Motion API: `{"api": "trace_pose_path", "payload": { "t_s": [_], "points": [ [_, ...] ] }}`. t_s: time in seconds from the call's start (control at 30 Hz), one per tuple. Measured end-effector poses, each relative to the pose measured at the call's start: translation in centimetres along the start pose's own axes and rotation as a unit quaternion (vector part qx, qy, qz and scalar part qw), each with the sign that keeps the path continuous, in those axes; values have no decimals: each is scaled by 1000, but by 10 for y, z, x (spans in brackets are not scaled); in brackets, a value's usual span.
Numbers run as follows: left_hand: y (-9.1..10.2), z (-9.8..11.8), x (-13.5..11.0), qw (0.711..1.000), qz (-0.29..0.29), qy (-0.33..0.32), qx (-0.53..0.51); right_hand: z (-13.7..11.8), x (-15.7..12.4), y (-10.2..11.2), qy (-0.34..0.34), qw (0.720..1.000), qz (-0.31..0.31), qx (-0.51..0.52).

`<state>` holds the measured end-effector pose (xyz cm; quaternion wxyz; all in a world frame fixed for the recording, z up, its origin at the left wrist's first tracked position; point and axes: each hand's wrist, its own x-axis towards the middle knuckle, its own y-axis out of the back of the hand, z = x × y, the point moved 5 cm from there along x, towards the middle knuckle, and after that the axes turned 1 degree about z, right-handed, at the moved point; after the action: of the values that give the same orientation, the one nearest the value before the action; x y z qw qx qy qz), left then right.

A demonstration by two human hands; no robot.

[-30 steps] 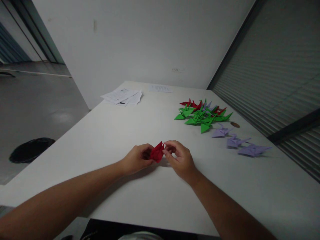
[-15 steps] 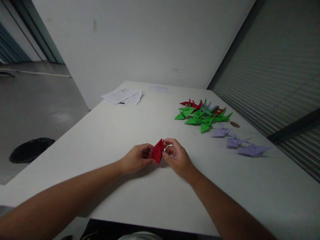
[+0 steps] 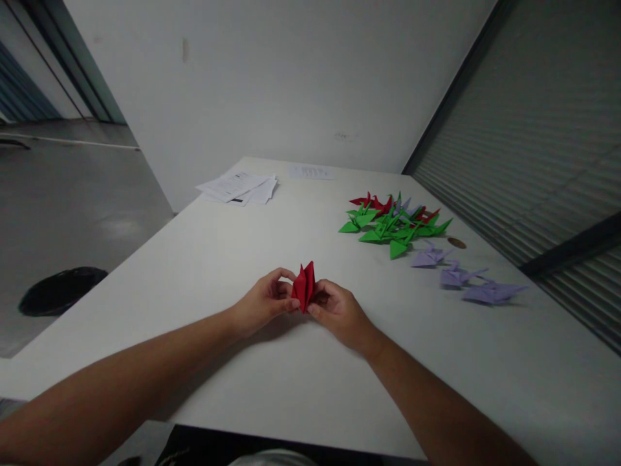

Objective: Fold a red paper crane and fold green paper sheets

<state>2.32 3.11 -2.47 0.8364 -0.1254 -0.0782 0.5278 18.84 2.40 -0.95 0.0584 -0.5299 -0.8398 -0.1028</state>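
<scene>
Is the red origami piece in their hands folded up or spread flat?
Folded: the red origami piece stands upright in narrow pleats, held between the left hand and the right hand.

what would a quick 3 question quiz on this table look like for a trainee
1. What do the left hand and right hand hold between them? A) a red folded paper piece B) a lilac crane C) a stack of papers
2. True or false: the lilac origami cranes lie apart from the mixed pile of origami cranes.
3. Fill in the word: the white sheets of paper lie on the ___.

Key: 1 A; 2 true; 3 table
</scene>
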Motion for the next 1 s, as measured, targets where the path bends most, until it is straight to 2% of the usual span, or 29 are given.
{"api": "trace_pose_path", "payload": {
  "t_s": [0.13,0.23,0.3,0.4,0.53,0.73,1.0],
  "points": [
    [1,2,2,998,14,-52,15,4,1,0,-15,999,25,24],
    [5,7,3,989,33,-96,110,5,2,0,-17,999,26,20],
    [8,12,2,972,54,-123,192,5,2,0,-19,999,28,16],
    [11,14,1,957,69,-129,249,5,3,0,-24,999,35,17],
    [10,12,0,963,52,-107,243,6,3,0,-32,998,44,24],
    [2,17,-1,966,5,-115,233,10,4,1,-50,994,78,55],
    [1,10,-1,983,-7,-76,166,11,5,-1,-55,995,64,47]
  ]
}}
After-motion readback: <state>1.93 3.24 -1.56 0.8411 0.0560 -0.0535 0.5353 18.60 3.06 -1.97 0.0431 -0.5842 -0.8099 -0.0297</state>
